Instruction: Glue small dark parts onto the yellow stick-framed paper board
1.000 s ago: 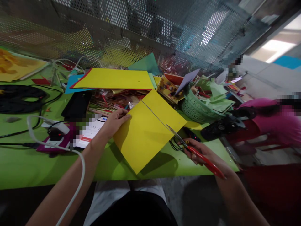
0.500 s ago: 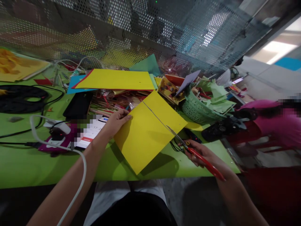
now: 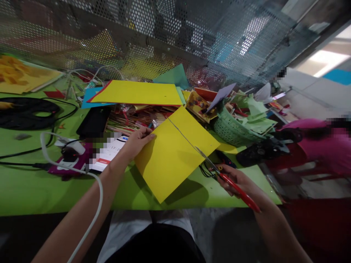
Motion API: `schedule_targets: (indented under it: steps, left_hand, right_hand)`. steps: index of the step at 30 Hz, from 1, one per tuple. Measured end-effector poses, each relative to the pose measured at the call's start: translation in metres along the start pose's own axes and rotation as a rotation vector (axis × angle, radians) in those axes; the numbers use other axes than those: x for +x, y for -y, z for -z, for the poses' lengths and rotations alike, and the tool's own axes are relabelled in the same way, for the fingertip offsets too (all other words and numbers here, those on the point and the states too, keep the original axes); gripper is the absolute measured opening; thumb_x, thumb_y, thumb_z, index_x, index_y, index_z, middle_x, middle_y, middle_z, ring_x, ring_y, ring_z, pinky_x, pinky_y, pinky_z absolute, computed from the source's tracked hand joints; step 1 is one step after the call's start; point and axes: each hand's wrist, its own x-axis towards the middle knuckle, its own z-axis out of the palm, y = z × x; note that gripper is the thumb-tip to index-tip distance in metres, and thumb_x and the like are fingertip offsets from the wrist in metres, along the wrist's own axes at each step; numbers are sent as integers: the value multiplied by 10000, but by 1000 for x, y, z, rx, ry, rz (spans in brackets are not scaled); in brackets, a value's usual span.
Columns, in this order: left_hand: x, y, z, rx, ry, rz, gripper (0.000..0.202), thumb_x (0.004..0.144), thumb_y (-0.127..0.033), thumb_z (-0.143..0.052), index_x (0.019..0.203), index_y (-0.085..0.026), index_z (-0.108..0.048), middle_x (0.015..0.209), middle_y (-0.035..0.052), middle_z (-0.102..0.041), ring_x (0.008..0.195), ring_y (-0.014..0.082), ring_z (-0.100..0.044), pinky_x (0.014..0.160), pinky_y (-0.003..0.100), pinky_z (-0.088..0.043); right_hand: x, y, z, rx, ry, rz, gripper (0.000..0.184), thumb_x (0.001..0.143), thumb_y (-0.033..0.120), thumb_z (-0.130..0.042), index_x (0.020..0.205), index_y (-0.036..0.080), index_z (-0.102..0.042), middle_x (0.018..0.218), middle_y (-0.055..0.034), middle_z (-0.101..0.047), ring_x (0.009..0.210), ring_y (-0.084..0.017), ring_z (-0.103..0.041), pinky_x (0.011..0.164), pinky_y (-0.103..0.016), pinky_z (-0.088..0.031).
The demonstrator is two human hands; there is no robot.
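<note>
My left hand (image 3: 138, 140) pinches the left edge of a yellow paper sheet (image 3: 170, 153) and holds it tilted above the green table (image 3: 33, 190). A dark line runs across the sheet from its top edge towards the right edge. My right hand (image 3: 233, 179) grips red-handled scissors (image 3: 227, 179). Their blades meet the sheet's right edge at the end of that line.
Behind the sheet lie a stack of yellow and blue paper (image 3: 137, 93), a green basket (image 3: 233, 128) of paper scraps and a box of sticks (image 3: 128, 120). Black cables (image 3: 27, 113), a white cord (image 3: 71, 171) and a purple device (image 3: 68, 164) lie left. A person in pink (image 3: 323, 142) sits right.
Almost nothing has moved. The scissors and the sheet stay in the same place, with only a slight shift of the view.
</note>
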Motion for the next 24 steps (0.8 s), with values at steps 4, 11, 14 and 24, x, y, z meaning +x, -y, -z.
schedule_targets:
  steps: [4, 11, 14, 24]
  left_hand:
    - [0, 1, 1, -1, 6, -8, 299, 733, -448, -712, 863, -210, -588, 798, -16, -635, 687, 138, -569, 632, 243, -429]
    - [0, 0, 1, -19, 15, -1, 291, 731, -435, -715, 860, -204, -593, 784, -11, -644, 667, 135, -574, 619, 244, -429]
    - [-1, -1, 0, -14, 15, 4, 297, 729, -444, -715, 850, -206, -587, 777, -16, -639, 662, 134, -568, 623, 248, -427]
    - [-1, -2, 0, -32, 35, 9, 302, 730, -429, -712, 862, -195, -576, 776, -23, -630, 660, 127, -566, 629, 240, -435]
  right_hand:
    - [0, -2, 0, 24, 7, 5, 546, 736, 400, -744, 1203, 210, -535, 664, 56, -424, 499, -70, -357, 417, -193, -339]
    - [2, -2, 0, 1, -1, -9, 565, 727, 419, -755, 1205, 207, -542, 634, 65, -427, 479, -65, -367, 403, -189, -327]
    - [2, -2, 0, -21, 6, -1, 565, 729, 434, -748, 1206, 205, -546, 632, 62, -433, 475, -68, -373, 398, -194, -333]
    - [3, -12, 7, -73, -3, -15, 549, 771, 413, -721, 1230, 196, -513, 658, 60, -443, 464, -55, -393, 390, -178, -354]
